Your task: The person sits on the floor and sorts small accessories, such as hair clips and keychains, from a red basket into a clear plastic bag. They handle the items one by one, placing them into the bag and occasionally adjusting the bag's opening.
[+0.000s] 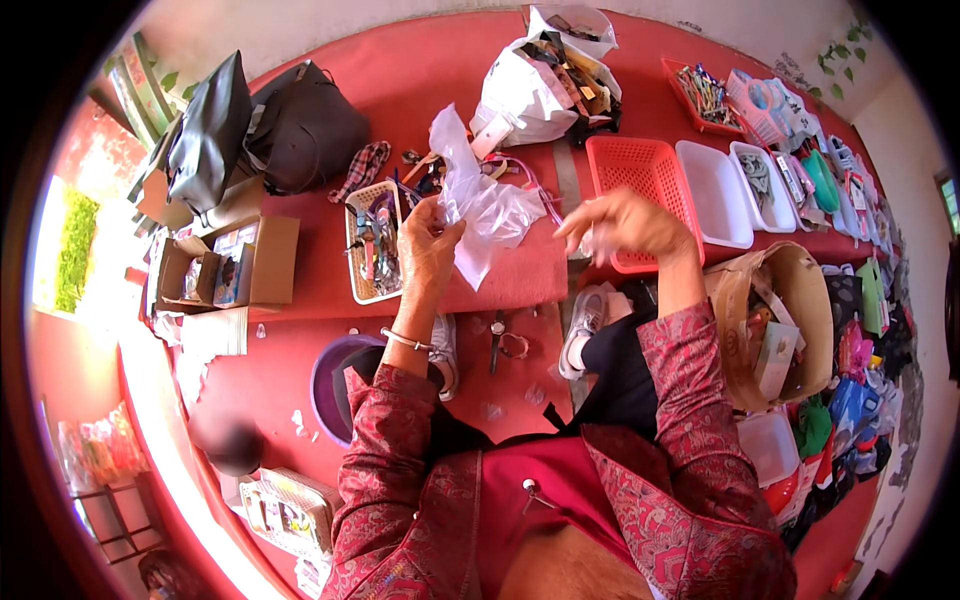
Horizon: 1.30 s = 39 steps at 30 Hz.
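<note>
- 1 see-through bag is over the red table.
- Left hand pinches its side between finger and thumb.
- Right hand is apart from it; can't tell if its blurry fingers hold anything.
- White basket of little things sits by the left hand.

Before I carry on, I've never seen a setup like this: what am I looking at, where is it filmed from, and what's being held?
There is no machine here, just a person's two bare hands. The one picture comes from a wide camera worn on the head, looking down, so straight edges bend near the rim. The left hand holds crumpled clear plastic. The right hand is raised near a red basket; its fingers are blurred, so I can't tell whether it holds anything. On the red surface are a white basket of small items, dark bags and a stuffed white bag.
</note>
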### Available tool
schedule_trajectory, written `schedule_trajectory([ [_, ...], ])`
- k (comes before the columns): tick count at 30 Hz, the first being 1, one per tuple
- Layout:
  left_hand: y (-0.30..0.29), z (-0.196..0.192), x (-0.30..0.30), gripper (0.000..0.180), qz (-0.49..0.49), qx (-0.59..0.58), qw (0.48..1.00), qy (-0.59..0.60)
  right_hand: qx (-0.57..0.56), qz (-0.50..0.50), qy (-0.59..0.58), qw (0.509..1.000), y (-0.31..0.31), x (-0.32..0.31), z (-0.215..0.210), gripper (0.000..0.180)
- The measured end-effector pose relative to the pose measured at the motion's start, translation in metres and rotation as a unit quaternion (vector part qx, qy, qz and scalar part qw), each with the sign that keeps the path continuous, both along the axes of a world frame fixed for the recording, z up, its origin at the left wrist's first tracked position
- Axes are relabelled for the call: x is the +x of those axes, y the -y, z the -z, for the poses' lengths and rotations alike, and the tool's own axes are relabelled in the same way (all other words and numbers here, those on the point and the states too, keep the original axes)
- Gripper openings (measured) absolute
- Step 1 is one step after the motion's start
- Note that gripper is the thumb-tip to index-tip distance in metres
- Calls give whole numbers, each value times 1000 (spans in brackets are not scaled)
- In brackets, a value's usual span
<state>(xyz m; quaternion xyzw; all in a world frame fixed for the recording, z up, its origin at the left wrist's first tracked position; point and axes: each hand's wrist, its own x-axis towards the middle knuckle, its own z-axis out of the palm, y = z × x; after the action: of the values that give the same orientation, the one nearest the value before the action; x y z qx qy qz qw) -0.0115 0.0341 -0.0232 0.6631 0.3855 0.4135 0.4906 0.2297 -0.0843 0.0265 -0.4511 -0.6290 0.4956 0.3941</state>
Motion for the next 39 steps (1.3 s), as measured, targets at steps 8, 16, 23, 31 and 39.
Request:
schedule_trajectory([
  [8,1,-1,3,40,38,-81,992,88,-95,249,244,933,-4,2,3,20],
  [16,8,1,12,55,66,-3,998,-14,97,305,1,947,-27,-21,3,39],
  [23,12,19,19,66,76,-53,994,59,92,284,131,945,-50,-42,41,15],
  [31,9,7,4,66,-14,-356,924,140,104,426,116,891,-43,-40,28,11],
  [39,13,13,14,32,93,-394,908,105,175,226,141,948,-38,-91,23,17],
])
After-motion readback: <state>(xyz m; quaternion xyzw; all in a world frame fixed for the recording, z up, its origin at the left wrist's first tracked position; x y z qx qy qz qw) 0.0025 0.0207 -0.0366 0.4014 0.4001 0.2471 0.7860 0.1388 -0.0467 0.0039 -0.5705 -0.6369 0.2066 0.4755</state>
